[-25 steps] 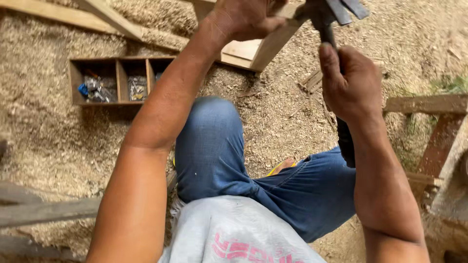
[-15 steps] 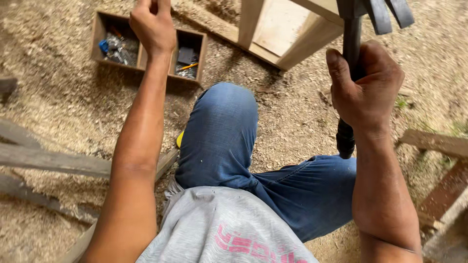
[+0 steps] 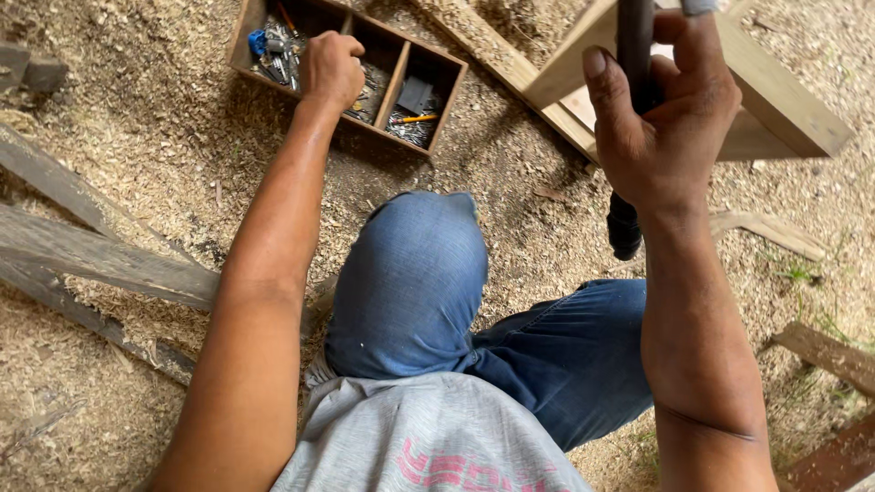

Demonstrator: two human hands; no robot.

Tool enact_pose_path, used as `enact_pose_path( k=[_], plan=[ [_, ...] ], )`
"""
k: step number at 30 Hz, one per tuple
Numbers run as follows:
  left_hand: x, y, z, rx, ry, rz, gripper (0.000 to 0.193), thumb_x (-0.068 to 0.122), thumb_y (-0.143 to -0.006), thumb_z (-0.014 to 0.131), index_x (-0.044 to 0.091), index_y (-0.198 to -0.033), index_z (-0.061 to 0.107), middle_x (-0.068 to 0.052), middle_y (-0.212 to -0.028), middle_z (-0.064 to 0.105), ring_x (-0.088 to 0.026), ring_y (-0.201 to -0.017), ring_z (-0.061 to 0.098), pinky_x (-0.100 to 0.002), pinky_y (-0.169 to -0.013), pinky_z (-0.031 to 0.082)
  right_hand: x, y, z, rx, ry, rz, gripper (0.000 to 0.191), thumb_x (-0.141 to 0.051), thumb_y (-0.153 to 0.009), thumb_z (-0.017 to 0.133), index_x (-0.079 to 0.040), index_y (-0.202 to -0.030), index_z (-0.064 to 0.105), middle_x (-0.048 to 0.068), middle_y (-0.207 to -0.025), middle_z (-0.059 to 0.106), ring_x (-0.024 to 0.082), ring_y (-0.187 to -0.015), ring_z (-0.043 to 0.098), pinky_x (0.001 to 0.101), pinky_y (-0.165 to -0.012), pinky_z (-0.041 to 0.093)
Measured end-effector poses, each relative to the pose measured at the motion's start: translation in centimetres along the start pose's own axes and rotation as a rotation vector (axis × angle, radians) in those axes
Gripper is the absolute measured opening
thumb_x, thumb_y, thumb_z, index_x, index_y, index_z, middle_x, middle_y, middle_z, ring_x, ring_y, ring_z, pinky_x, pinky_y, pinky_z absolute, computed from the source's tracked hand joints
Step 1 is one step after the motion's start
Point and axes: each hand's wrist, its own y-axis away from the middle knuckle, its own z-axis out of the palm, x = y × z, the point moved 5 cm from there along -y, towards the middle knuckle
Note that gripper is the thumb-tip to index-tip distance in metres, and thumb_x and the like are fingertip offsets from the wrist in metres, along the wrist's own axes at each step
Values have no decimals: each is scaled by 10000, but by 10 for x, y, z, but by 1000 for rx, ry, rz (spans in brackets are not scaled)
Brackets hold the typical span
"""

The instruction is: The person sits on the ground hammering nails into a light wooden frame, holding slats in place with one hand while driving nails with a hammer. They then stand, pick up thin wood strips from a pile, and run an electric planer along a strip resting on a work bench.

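Right hand (image 3: 670, 118) is gripping a dark hammer handle (image 3: 629, 164), fingers wrapped tight; long axis is running near vertical, butt pointing down, head cut off at top edge. Left hand (image 3: 330, 68) is reaching, fingers curled, into the middle compartment of the wooden box (image 3: 437, 114); what it is holding cannot be told.

bare forearms, blue denim jeans (image 3: 410, 282), grey t-shirt (image 3: 428, 437) with pink print across the front
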Motion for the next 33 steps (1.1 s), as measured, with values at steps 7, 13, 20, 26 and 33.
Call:
enact_pose_path(
  k=[7,13,20,26,33],
  plan=[
    [-36,-13,57,-201,-678,426,290,169,-1047,542,93,-920,792,-70,-959,719,-249,-988,579,-463,-940,402,19,-16,68,-59,-135,-69,371,-80,-1148,680,64,-1430,487,75,-995,690,56,-793,685,219,-640,588],
    [-54,3,81,-538,-972,650,296,251,-974,587,197,-770,795,15,-944,715,-207,-1078,526,-487,-1064,303,34,7,92,-150,-70,188,379,-97,-1154,767,69,-1439,580,106,-861,725,95,-710,658,245,-584,507],
    [-78,11,112,-659,-892,722,364,138,-1033,600,169,-721,784,4,-795,723,-195,-1000,588,-451,-1073,359,30,17,99,-184,-7,332,412,-172,-1119,757,45,-1425,588,76,-805,712,80,-671,662,248,-537,484],
    [-100,14,110,-429,85,-123,159,105,-1123,494,25,-1210,600,-147,-863,683,-242,-686,625,-425,-594,554,14,21,84,-183,95,289,433,-195,-1092,757,56,-1396,577,89,-751,706,90,-645,671,262,-516,494],
    [-92,33,74,-60,785,-269,605,44,-923,754,30,-1455,466,-162,-978,810,-193,-836,818,-298,-656,701,14,26,78,-186,-64,301,397,-209,-1136,742,55,-1389,587,139,-970,750,113,-803,724,268,-628,588]
  ],
)
